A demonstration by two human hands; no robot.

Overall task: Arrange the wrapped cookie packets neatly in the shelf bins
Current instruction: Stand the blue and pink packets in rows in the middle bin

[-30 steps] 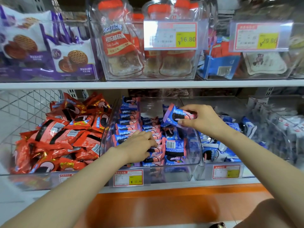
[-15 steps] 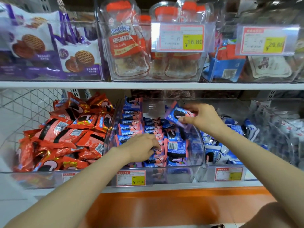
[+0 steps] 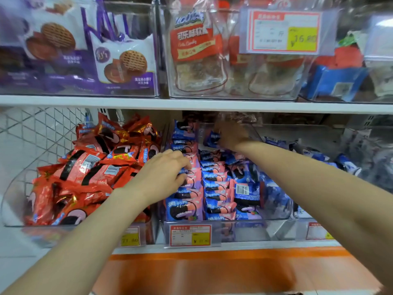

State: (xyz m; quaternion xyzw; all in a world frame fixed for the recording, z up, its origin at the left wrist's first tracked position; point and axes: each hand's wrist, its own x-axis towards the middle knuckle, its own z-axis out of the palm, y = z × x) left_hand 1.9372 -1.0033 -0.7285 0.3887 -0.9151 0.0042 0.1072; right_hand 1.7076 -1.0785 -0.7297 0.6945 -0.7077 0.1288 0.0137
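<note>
Blue and pink cookie packets (image 3: 214,188) are standing on edge in rows inside a clear middle bin (image 3: 274,228) on the lower shelf, with their printed fronts facing the viewer. A few packets on the right side of this bin are lying looser and tilted.

The left hand (image 3: 163,177) is reaching in from the lower left and resting on the left row. Its fingers and thumb are curling over the top edges of those packets and pinching them. The right hand (image 3: 232,135) is reaching across to the back of the same bin. It is blurred, but its fingers are closing round a single blue packet (image 3: 210,139) – one end is sticking out to the left of the hand, above the rows.

Just beside the middle bin, on the left, a clear left bin (image 3: 12,201) is holding a loose heap of red packets (image 3: 89,171). On the right, more blue packets (image 3: 346,163) are lying scattered in another clear bin. A red and yellow price tag (image 3: 190,235) is hanging on the front of the middle bin. Above, a white shelf board (image 3: 191,104) is carrying more clear bins – one is holding purple biscuit bags (image 3: 125,64).
</note>
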